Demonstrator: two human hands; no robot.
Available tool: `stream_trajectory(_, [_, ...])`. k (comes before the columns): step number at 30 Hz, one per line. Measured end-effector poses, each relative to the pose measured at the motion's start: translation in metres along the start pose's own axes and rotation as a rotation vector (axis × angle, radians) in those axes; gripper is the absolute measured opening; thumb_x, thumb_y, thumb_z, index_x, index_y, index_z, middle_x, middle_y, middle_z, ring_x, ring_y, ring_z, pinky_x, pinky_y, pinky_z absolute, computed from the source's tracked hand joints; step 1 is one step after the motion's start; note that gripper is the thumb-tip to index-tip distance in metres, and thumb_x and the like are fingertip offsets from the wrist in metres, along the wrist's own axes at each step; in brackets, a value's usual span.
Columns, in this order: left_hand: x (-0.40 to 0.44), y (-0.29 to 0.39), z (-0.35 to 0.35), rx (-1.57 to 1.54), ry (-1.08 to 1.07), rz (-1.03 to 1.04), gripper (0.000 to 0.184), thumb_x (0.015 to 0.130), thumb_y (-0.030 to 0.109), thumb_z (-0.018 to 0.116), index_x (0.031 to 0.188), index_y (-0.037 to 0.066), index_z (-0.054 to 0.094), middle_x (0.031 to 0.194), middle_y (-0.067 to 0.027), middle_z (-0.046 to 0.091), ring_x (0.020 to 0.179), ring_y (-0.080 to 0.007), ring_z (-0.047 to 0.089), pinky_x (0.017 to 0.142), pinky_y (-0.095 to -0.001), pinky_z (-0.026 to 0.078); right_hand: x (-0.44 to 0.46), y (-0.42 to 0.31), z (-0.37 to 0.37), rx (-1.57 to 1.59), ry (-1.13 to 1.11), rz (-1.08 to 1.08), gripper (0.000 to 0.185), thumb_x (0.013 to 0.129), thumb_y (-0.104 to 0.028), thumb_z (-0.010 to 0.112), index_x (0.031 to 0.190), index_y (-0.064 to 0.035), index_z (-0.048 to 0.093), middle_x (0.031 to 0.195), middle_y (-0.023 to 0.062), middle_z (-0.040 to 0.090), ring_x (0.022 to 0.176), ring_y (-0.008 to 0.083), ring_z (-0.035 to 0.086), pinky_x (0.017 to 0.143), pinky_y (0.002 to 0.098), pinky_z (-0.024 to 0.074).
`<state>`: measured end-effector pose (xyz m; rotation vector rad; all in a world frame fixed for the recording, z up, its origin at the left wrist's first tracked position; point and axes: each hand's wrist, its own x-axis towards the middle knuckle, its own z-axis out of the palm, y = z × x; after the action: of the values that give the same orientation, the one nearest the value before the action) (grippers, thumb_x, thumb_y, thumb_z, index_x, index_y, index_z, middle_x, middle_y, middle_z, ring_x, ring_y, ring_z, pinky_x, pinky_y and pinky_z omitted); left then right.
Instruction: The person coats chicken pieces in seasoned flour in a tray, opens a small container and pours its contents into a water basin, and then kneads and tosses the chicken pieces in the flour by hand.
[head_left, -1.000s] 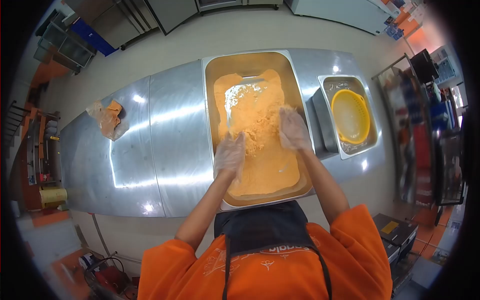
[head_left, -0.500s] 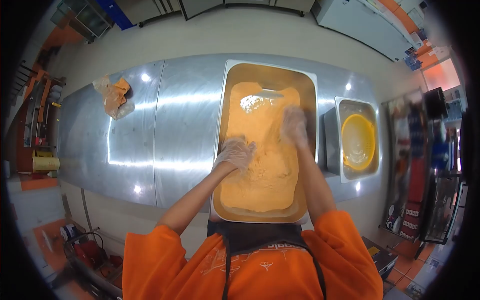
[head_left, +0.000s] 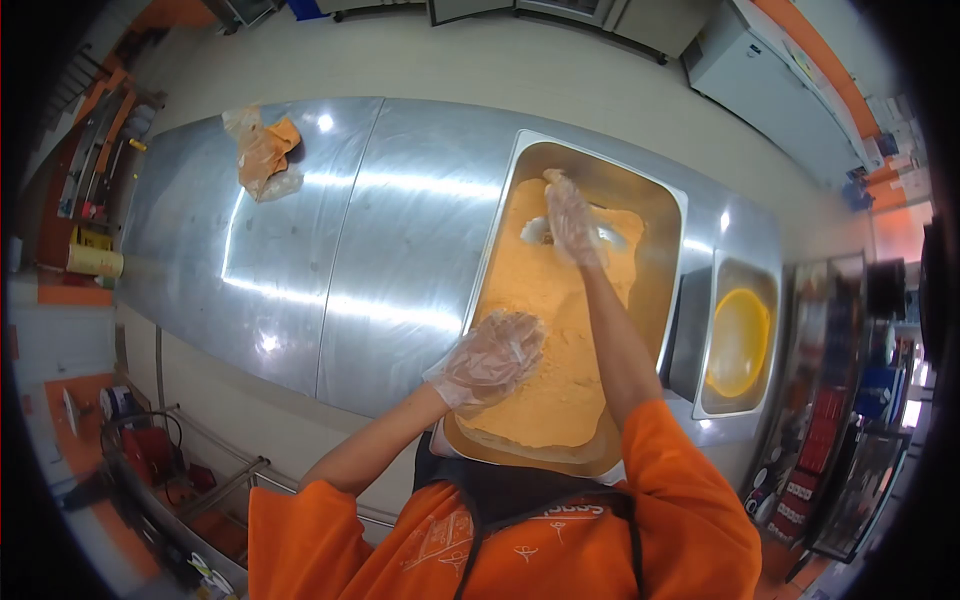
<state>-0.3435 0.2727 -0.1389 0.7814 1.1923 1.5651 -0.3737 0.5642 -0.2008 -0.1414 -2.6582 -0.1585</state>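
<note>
A deep metal tray [head_left: 660,250] holds a broad bed of orange powder [head_left: 560,415]. My left hand [head_left: 497,356], in a clear plastic glove, lies over the powder at the tray's near left side, palm down with its fingers stretched. Toward the far end, my right hand [head_left: 572,218], gloved likewise, reaches over the powder with its fingers extended. Whether its fingertips touch the tray's wall I cannot tell. On both sides of that hand, a pale shiny patch [head_left: 538,232] breaks the orange surface; part of it is hidden beneath the hand.
To the right stands a smaller metal pan [head_left: 703,375] with a yellow round container [head_left: 740,340] in it. A crumpled clear bag [head_left: 262,160] with something orange lies on the steel table [head_left: 270,240] at the left. Shelves [head_left: 815,430] line the right side.
My right hand has moved farther up the tray, over the shiny patch. My left hand has come nearer to me and flattened. The whole view has turned and shifted.
</note>
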Motion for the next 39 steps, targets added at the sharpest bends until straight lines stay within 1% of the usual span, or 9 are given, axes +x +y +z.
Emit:
stream_trajectory(2, [0.009, 0.055, 0.007, 1.469, -0.273, 0.068, 0.042, 0.094, 0.03, 0.043, 0.13, 0.008, 0.049, 0.138, -0.0117, 0.043, 0.129, -0.0262, 0.039, 0.108, -0.0406, 0.03, -0.016, 0.005, 0.027, -0.129, -0.047, -0.154, 0.044, 0.091, -0.014, 0.037, 0.131, 0.0035, 0.039, 0.134, 0.0212, 0.043, 0.12, 0.034, 0.046, 0.102, 0.0456, 0.0359])
stream_trajectory(5, [0.006, 0.04, 0.005, 1.426, -0.138, 0.123, 0.042, 0.094, 0.03, 0.043, 0.13, 0.008, 0.049, 0.139, -0.0118, 0.043, 0.129, -0.0261, 0.039, 0.109, -0.0409, 0.029, -0.054, -0.032, 0.054, 0.821, -0.091, 0.004, 0.048, 0.091, -0.013, 0.038, 0.136, 0.0017, 0.034, 0.136, 0.0209, 0.041, 0.12, 0.0345, 0.046, 0.1, 0.0479, 0.0371])
stream_trajectory(7, [0.009, 0.05, 0.009, 1.46, -0.129, 0.078, 0.042, 0.094, 0.029, 0.043, 0.13, 0.007, 0.049, 0.139, -0.0118, 0.043, 0.129, -0.0271, 0.039, 0.109, -0.041, 0.028, -0.07, -0.053, -0.006, -0.231, -0.215, -0.546, 0.043, 0.091, -0.012, 0.037, 0.133, 0.0011, 0.039, 0.124, 0.0208, 0.051, 0.108, 0.0353, 0.053, 0.093, 0.0452, 0.0432])
stream_trajectory(12, [0.011, 0.026, 0.01, 1.47, -0.03, 0.15, 0.043, 0.094, 0.029, 0.043, 0.13, 0.004, 0.049, 0.138, -0.0145, 0.043, 0.13, -0.0312, 0.038, 0.108, -0.0421, 0.03, -0.034, -0.032, -0.105, 0.389, -0.702, 0.045, 0.028, 0.093, -0.013, 0.036, 0.112, -0.0036, 0.054, 0.097, 0.0199, 0.06, 0.091, 0.0338, 0.058, 0.083, 0.0439, 0.0465])
stream_trajectory(15, [0.011, 0.007, 0.013, 0.149, 0.138, 0.055, 0.046, 0.094, 0.029, 0.042, 0.131, 0.003, 0.047, 0.138, -0.0174, 0.042, 0.131, -0.0335, 0.036, 0.108, -0.0427, 0.03, -0.053, -0.018, -0.093, 0.315, -0.65, 0.226, 0.022, 0.093, -0.015, 0.038, 0.1, -0.0038, 0.056, 0.086, 0.0183, 0.06, 0.084, 0.0327, 0.058, 0.077, 0.0447, 0.0466])
stream_trajectory(17, [0.013, 0.028, 0.012, 1.508, 0.012, 0.18, 0.047, 0.095, 0.031, 0.041, 0.131, 0.002, 0.048, 0.138, -0.0188, 0.042, 0.131, -0.0334, 0.035, 0.108, -0.0432, 0.029, -0.087, -0.03, -0.086, 0.465, -0.503, 0.069, 0.021, 0.09, -0.018, 0.044, 0.091, -0.0011, 0.056, 0.077, 0.0179, 0.059, 0.076, 0.0322, 0.059, 0.069, 0.0442, 0.0476])
stream_trajectory(21, [0.017, 0.04, 0.022, 1.525, -0.07, 0.102, 0.049, 0.094, 0.033, 0.041, 0.13, 0.0, 0.048, 0.137, -0.0208, 0.043, 0.131, -0.0338, 0.035, 0.108, -0.0448, 0.029, -0.146, -0.068, -0.107, 0.117, -0.814, -0.255, 0.023, 0.089, -0.021, 0.045, 0.092, -0.0005, 0.057, 0.072, 0.0181, 0.056, 0.075, 0.0275, 0.059, 0.07, 0.0409, 0.0476])
stream_trajectory(26, [0.041, 0.027, 0.033, 1.202, -0.023, -0.73, 0.059, 0.094, 0.039, 0.038, 0.129, -0.009, 0.044, 0.132, -0.0313, 0.043, 0.124, -0.0408, 0.042, 0.107, -0.0415, 0.03, -0.188, -0.038, -0.109, -0.124, -0.637, 0.123, 0.038, 0.093, -0.033, 0.04, 0.1, -0.0008, 0.059, 0.077, 0.0175, 0.062, 0.069, 0.027, 0.063, 0.066, 0.0398, 0.0506])
stream_trajectory(39, [0.027, -0.006, 0.05, 0.719, 0.324, -0.766, 0.066, 0.09, 0.047, 0.044, 0.13, -0.007, 0.044, 0.128, -0.0273, 0.05, 0.118, -0.0335, 0.052, 0.098, -0.0391, 0.039, -0.254, -0.132, -0.078, 0.913, -0.835, 1.444, 0.069, 0.094, -0.057, 0.019, 0.136, -0.0078, 0.043, 0.142, 0.0159, 0.041, 0.131, 0.0338, 0.037, 0.108, 0.0407, 0.0258])
